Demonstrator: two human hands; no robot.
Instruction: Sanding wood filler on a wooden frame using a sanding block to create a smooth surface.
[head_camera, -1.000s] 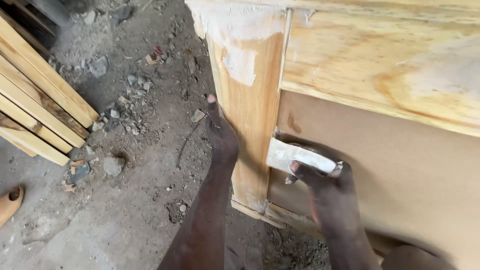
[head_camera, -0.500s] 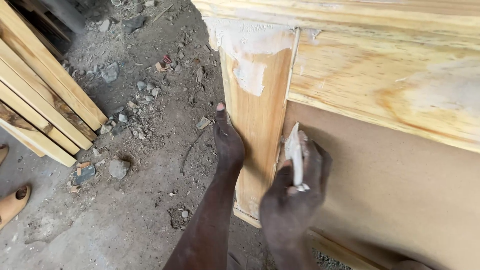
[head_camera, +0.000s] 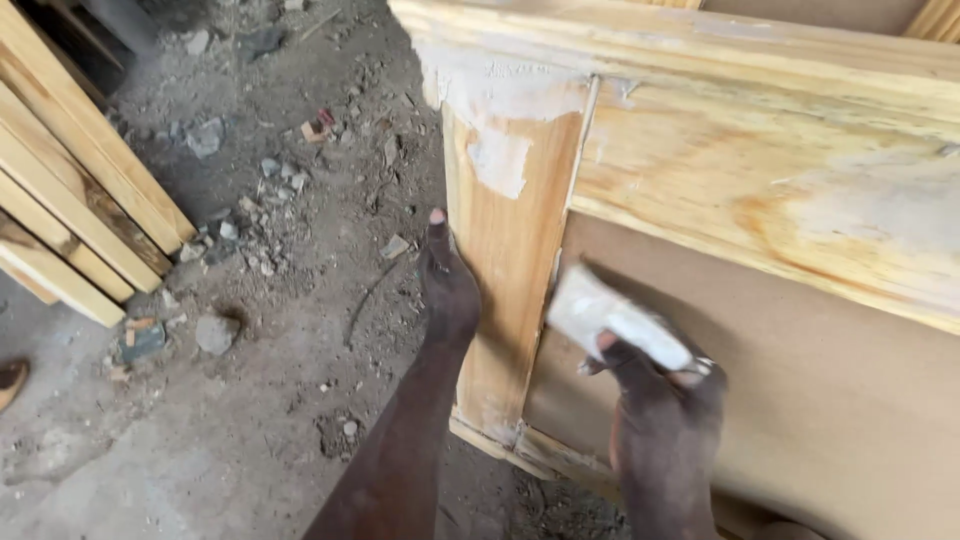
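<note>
Now the right hand (head_camera: 660, 400) has turned the scraper (head_camera: 615, 320) flat again, pressing filler into the post's (head_camera: 505, 270) seam at mid-frame. The left hand (head_camera: 447, 285) stays open, flat against the post.

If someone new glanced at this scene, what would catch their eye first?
Probably the right hand pressing a white-smeared scraper against the brown panel, beside the wooden post. The left hand rests on that post's edge, below white filler patches. Stacked planks lie at left.
</note>
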